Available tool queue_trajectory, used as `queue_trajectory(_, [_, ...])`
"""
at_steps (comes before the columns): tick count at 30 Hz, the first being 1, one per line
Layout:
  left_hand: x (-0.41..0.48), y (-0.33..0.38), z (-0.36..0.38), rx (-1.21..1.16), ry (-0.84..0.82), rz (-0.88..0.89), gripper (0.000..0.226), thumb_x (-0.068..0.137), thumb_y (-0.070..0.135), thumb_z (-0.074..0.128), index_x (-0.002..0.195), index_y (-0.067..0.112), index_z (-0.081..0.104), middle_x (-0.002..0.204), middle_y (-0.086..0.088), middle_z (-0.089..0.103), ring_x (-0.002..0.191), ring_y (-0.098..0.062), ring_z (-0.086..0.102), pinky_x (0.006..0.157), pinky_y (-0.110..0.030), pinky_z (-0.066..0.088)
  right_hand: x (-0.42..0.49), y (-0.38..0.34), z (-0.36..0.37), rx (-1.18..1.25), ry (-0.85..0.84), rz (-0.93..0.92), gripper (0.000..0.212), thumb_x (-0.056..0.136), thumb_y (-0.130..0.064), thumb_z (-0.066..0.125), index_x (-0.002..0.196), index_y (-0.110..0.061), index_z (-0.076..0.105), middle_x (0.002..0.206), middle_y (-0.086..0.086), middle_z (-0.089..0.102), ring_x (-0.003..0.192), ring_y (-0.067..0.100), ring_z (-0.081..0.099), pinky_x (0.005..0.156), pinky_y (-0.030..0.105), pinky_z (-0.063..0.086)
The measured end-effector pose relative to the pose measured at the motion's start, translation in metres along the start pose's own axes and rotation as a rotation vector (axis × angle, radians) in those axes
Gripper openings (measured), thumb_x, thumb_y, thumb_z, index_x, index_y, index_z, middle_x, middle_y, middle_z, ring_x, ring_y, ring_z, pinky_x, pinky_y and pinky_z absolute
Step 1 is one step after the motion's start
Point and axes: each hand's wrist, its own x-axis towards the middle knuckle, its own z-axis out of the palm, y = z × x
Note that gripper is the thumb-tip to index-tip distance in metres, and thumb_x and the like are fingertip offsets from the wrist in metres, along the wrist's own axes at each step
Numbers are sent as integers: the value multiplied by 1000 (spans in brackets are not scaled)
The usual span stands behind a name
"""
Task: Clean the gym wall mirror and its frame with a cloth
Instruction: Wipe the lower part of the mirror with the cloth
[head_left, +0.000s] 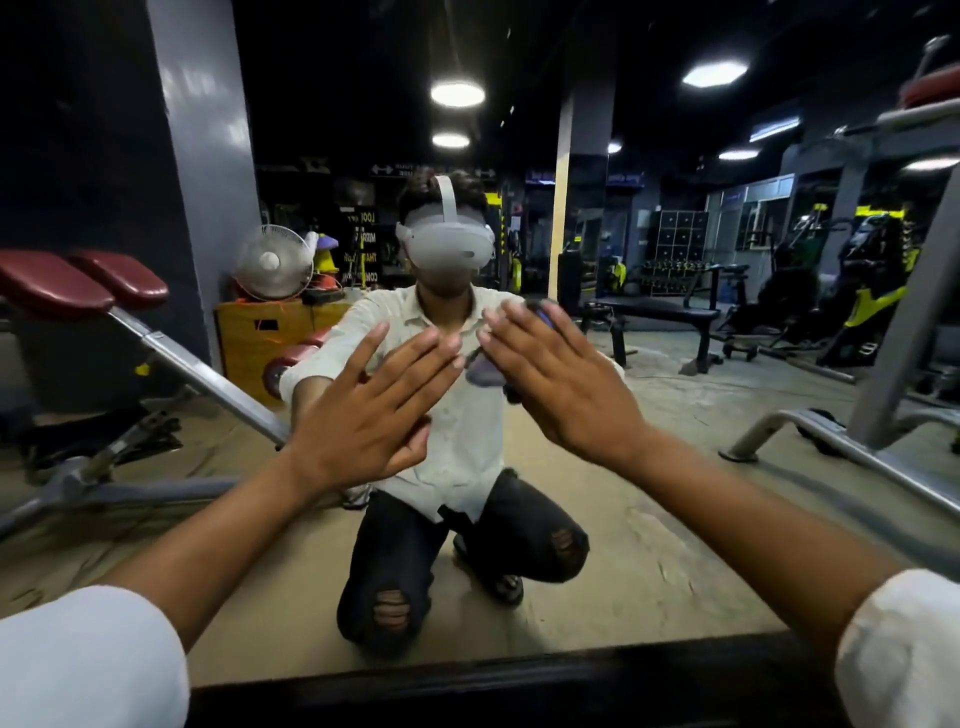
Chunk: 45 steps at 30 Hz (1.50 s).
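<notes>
Two hands raised side by side before the wall mirror (727, 561), backs toward the camera; left hand (363, 410) wide open, fingers straight and slightly spread, nothing held, palm facing the glass, contact with the glass not discernible; right hand (561, 379) likewise flat, fingers straight and close together, palm laid over a purple cloth (488, 374), pressing rather than gripping; cloth between that palm and the glass, mostly hidden, visible only as a fold beside the thumb and a patch past the fingertips. Hands near each other yet apart, left fingertips just beside the right thumb. Dark frame (467, 686) along the lower edge of the mirror, beneath both forearms; white sleeves (88, 660) at the two bottom corners. Reflected in the glass: kneeling person (457, 426) in pale shirt, dark torn trousers and grey headset (447, 249), arms stretched forward; incline bench (83, 286) with red pads at left; grey pillar (208, 156) rising behind that bench; white fan (272, 262) atop a yellow box (260, 338) beside the pillar; flat black bench (660, 312) and yellow-and-black machines (872, 291) at right; round ceiling lamps (457, 93) overhead; tan floor (649, 405) throughout.
</notes>
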Motion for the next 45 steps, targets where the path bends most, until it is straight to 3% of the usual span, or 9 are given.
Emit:
queue_trajectory(4, [32, -38, -12, 65, -41, 126, 79, 101, 38, 53, 169, 11, 24, 177, -12, 18, 164, -30, 20, 129, -63, 22, 73, 67, -32, -69, 142, 161, 57, 111, -24, 48, 163, -9, 33, 172, 10, 26, 162, 25, 16, 131, 52, 15])
queue_trajectory(14, [135, -46, -19, 15, 53, -252, 78, 107, 46, 41, 170, 8, 16, 178, -14, 8, 166, -30, 7, 129, -64, 16, 113, 103, -52, -4, 390, 579, 56, 110, -21, 39, 165, -15, 29, 174, 5, 22, 163, 21, 9, 133, 45, 6])
queue_trajectory(20, [80, 19, 0, -35, 7, -266, 79, 106, 39, 49, 168, 2, 17, 177, -19, 9, 165, -36, 11, 128, -67, 18, -28, 13, 11, 84, 177, 245, 67, 98, -6, 66, 160, -5, 38, 171, 12, 28, 161, 31, 20, 130, 55, 19])
queue_trajectory(25, [56, 39, 1, 9, -64, -154, 71, 109, 33, 40, 168, 1, 17, 177, -19, 11, 164, -37, 12, 128, -69, 12, -135, -30, 39, 12, -73, -149, 56, 109, -17, 42, 163, -10, 34, 172, 9, 26, 161, 29, 20, 129, 50, 25])
queue_trajectory(31, [60, 36, -2, 0, -82, -173, 70, 109, 32, 40, 168, 2, 19, 176, -20, 15, 163, -38, 16, 128, -70, 14, -108, 36, 24, -77, -195, -509, 55, 113, -21, 40, 165, -7, 26, 174, 11, 20, 162, 28, 13, 131, 48, 17])
queue_trajectory(34, [62, 37, -1, -6, -53, -178, 70, 107, 32, 42, 167, 1, 22, 176, -19, 17, 163, -38, 18, 128, -69, 13, -51, 105, -18, -34, -69, -285, 53, 113, -16, 38, 164, -5, 29, 173, 14, 22, 161, 32, 19, 129, 56, 21])
queue_trajectory(38, [62, 34, 2, 0, -16, -166, 71, 105, 33, 42, 166, 1, 26, 176, -19, 19, 163, -38, 20, 129, -67, 13, 26, 180, -63, -87, 164, 155, 52, 114, -26, 41, 163, -10, 32, 171, 12, 28, 161, 29, 19, 133, 41, 4])
queue_trajectory(42, [60, 38, 3, 3, -19, -177, 71, 104, 34, 42, 166, 2, 27, 175, -19, 21, 162, -37, 21, 129, -67, 14, 45, 156, -60, 26, 345, 430, 55, 108, -14, 42, 162, -10, 34, 171, 10, 30, 161, 29, 18, 133, 42, 3])
queue_trajectory(45, [61, 37, 0, -35, -45, -191, 72, 105, 35, 42, 167, 4, 26, 176, -18, 19, 163, -36, 21, 126, -69, 21, 16, 102, -32, 83, 306, 383, 59, 105, -5, 52, 161, -5, 35, 170, 14, 30, 160, 34, 19, 133, 48, 7])
